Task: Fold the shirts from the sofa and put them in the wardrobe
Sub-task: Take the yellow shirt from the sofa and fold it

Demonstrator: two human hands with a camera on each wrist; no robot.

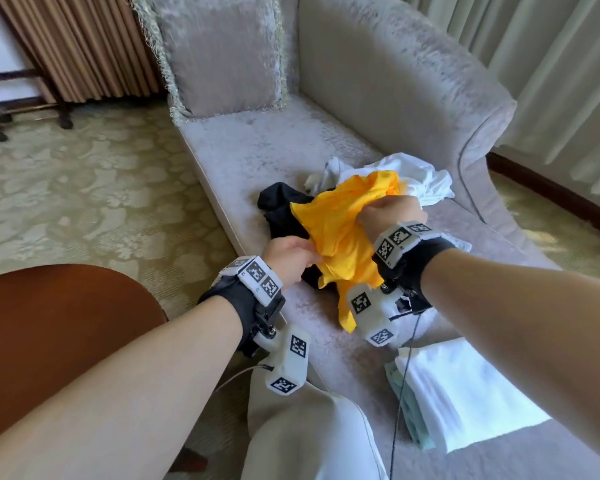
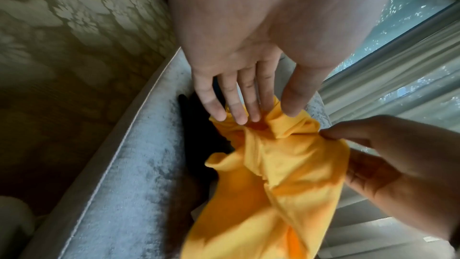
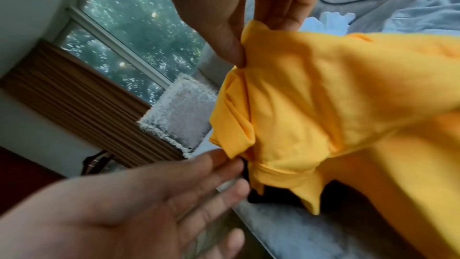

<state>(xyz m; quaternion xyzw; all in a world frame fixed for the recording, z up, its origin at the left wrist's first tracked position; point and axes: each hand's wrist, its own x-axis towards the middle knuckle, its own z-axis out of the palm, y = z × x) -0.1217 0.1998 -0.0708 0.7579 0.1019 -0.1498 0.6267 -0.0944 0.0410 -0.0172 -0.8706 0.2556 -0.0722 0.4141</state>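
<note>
Shirts first: the yellow shirt (image 1: 340,223) is bunched up at centre frame in the head view, lifted partly off the sofa (image 1: 257,161) seat, with its lower folds trailing down toward the bottom centre. My right hand (image 1: 390,211) has it. In the right wrist view the thumb and fingers (image 3: 231,46) are pinching a gathered edge of the cloth at upper centre. My left hand (image 1: 290,256) is at the shirt's left side; in the left wrist view its fingers (image 2: 236,103) are extended and fairly straight, tips just touching the fabric, not clamped on it yet.

Under and left of the yellow one lies a black shirt (image 1: 281,209), and behind it, toward the right armrest, a crumpled white shirt (image 1: 413,174). At lower right of the head view sits a stack of folded white cloth (image 1: 465,393) on the seat.

As I judge it, the step is sorting out the yellow shirt so it can be laid flat. To do it well, I'd have the left fingers find a real seam, shoulder or hem, not a random fold, then take it opposite the right hand's hold and draw the two apart so the cloth hangs open. I'd lift it free of the black shirt so that doesn't drag along, then lay it on the bare seat toward the cushion (image 1: 222,57) at upper centre.
</note>
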